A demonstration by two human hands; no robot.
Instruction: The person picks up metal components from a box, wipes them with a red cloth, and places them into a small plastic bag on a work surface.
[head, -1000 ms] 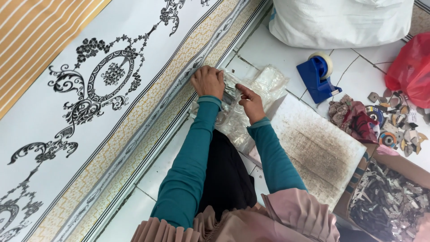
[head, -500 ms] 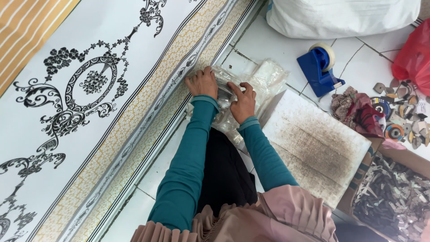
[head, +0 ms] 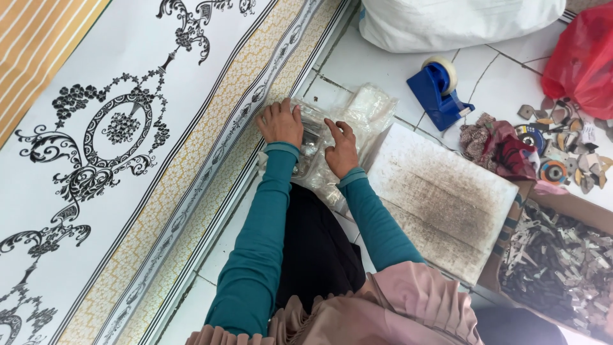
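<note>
Here, nearest the camera, two teal sleeves are extending forward over a black garment and a pink pleated cloth [head: 408,306]. To the right of the sleeves, one flat, stained white board [head: 440,198] is lying on the tiled floor [head: 377,64]. Right of that board, one cardboard box [head: 562,255] is holding many small grey and white pieces, too many to count.

Further out, both hands are resting on a pile of clear plastic bags [head: 357,121]. The pile is lying flat on the floor, just beside the edge of the patterned mat [head: 128,128]. Its long axis is running from the near left toward the far right, with the far end pointing toward the tape dispenser. The number of bags cannot be told, because they are overlapping and transparent.

The left hand [head: 280,122] is pressing down on the pile's left edge, fingers together and extended. The right hand [head: 341,148] is lying on the pile's middle, fingers curled and narrowly spread; whether they are pinching a bag cannot be told.

Beyond the pile, one blue tape dispenser [head: 440,92] is standing on the tiles. To its right, one crumpled dark red patterned cloth [head: 501,144] and scattered small pieces are lying. Farthest away, one white sack [head: 460,22] and one red plastic bag [head: 584,57] are sitting.
</note>
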